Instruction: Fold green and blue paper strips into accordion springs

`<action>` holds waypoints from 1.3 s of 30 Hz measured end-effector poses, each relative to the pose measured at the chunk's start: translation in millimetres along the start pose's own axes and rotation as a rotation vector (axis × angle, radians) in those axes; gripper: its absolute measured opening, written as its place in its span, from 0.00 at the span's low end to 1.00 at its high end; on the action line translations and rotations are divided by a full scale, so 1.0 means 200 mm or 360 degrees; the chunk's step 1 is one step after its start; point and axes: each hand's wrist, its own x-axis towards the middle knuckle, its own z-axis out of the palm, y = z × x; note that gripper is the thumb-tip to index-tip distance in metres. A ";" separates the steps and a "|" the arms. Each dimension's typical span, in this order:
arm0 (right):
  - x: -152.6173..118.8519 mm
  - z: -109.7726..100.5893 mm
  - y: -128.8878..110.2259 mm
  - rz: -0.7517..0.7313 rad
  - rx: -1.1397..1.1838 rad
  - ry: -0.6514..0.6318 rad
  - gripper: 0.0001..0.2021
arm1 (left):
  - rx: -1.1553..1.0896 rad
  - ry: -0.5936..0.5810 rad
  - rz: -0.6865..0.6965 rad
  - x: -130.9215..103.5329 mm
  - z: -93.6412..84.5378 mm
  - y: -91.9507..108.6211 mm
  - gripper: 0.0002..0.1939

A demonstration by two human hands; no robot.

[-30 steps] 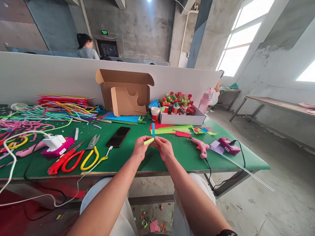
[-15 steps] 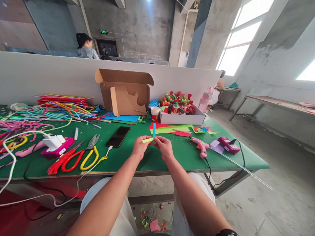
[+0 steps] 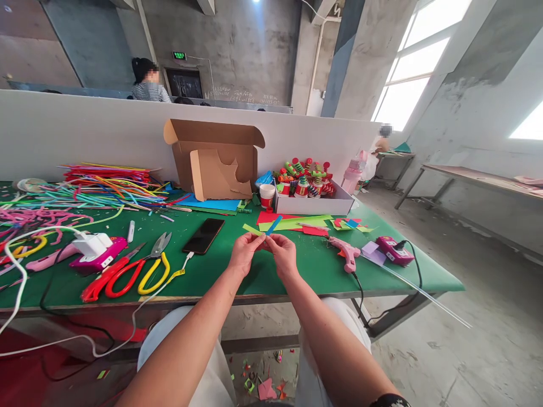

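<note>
My left hand (image 3: 246, 252) and my right hand (image 3: 281, 252) meet above the front of the green table (image 3: 237, 278), fingertips pinched together. Between them they grip two narrow paper strips that cross at the fingers. The yellow-green paper strip (image 3: 252, 229) points away to the left, and the blue paper strip (image 3: 274, 224) slants away to the right. The joint where the strips meet is hidden behind my fingers. Just beyond lie red and lime paper sheets (image 3: 292, 224). A pink hot glue gun (image 3: 347, 254) rests to the right of my right hand.
Left of my hands are a phone (image 3: 204, 235), scissors (image 3: 156, 265), pliers and a pile of colourful pipe cleaners (image 3: 106, 189). Behind stand a cardboard box (image 3: 212, 130), paper cups (image 3: 267, 195) and a white box (image 3: 314, 206) of small figures. A power strip (image 3: 395, 251) sits right.
The blue strip has swung from upright to slanting right. The yellow-green strip now points away to the left instead of lying across my left fingers. My hands have drawn closer together.
</note>
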 end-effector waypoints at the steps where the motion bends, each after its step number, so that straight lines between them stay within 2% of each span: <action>1: 0.00 0.00 0.00 -0.0009 -0.0018 0.0012 0.12 | 0.0010 0.0032 0.0010 0.01 -0.01 0.00 0.20; 4: -0.01 0.00 -0.01 0.0031 -0.0036 -0.0025 0.12 | 0.0037 0.0070 0.0033 0.02 -0.03 0.00 0.20; 8: 0.01 -0.03 -0.04 0.0280 -0.0039 -0.0211 0.14 | 0.0166 0.0039 0.0023 0.04 -0.05 0.01 0.20; 11: 0.03 -0.05 -0.04 0.0343 0.0108 -0.0145 0.14 | 0.0088 0.0050 -0.0021 0.04 -0.05 0.02 0.21; 14: 0.03 -0.04 -0.03 0.0351 0.0301 -0.0023 0.15 | -0.0019 0.0106 -0.0041 0.03 -0.03 0.00 0.24; 17: 0.02 -0.03 -0.01 0.0335 0.0357 -0.0038 0.15 | -0.0036 0.0078 -0.0014 0.02 -0.01 -0.01 0.23; 22: 0.01 -0.02 -0.01 0.0297 0.0285 -0.0129 0.15 | -0.0026 0.0103 0.0049 0.02 -0.01 -0.02 0.22; 27: 0.02 -0.04 -0.03 0.0355 0.0182 -0.0128 0.16 | 0.0072 0.0100 -0.0004 0.04 -0.03 -0.01 0.21; 33: 0.02 -0.02 -0.01 0.0202 0.0140 -0.0048 0.15 | 0.0073 0.0094 -0.0008 0.03 -0.03 -0.02 0.22; 39: 0.02 -0.02 0.01 0.0156 0.0136 -0.0079 0.12 | 0.0052 0.0103 0.0024 0.04 -0.02 -0.03 0.21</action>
